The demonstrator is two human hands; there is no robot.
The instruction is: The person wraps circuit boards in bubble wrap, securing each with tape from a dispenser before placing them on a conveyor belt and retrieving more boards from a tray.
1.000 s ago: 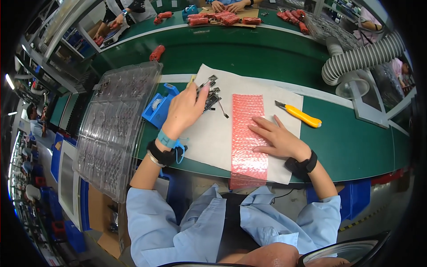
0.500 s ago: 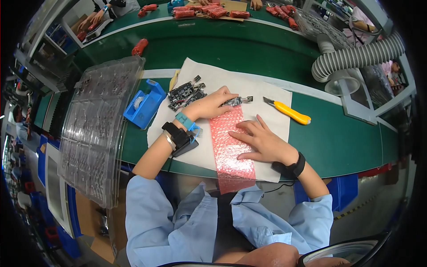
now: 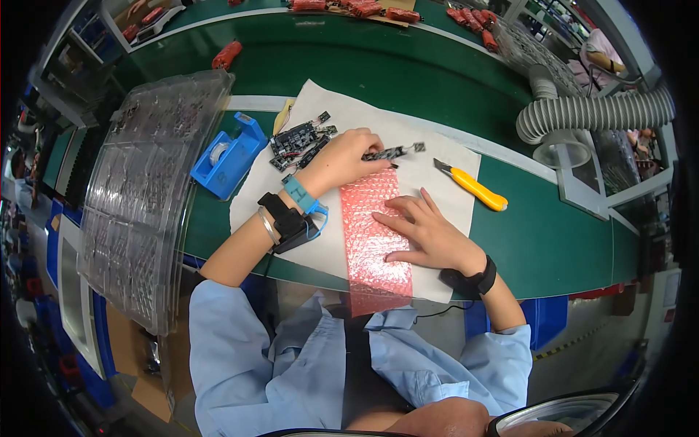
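My left hand [image 3: 348, 159] has its fingers closed on a small black circuit board [image 3: 386, 154] at the far end of a strip of pink bubble wrap [image 3: 373, 218]. Part of that board is hidden by the fingers. My right hand [image 3: 435, 237] lies on the wrap with fingers spread, pressing nothing else. The strip runs toward me and hangs over the near table edge. Left of my left hand, several more circuit boards [image 3: 297, 140] are heaped together on the white sheet [image 3: 437, 182].
A blue tape dispenser [image 3: 227, 159] stands left of the boards, beside stacked clear plastic trays [image 3: 145, 204]. At right lies a yellow utility knife [image 3: 477, 188], blade exposed. A grey flexible duct [image 3: 593, 113] hangs at far right. Red wrapped bundles [image 3: 227, 54] lie farther back.
My left fingers have curled more around the circuit board, which now looks slightly raised and tilted. My right hand stays on the wrap. The whole view has shifted a little.
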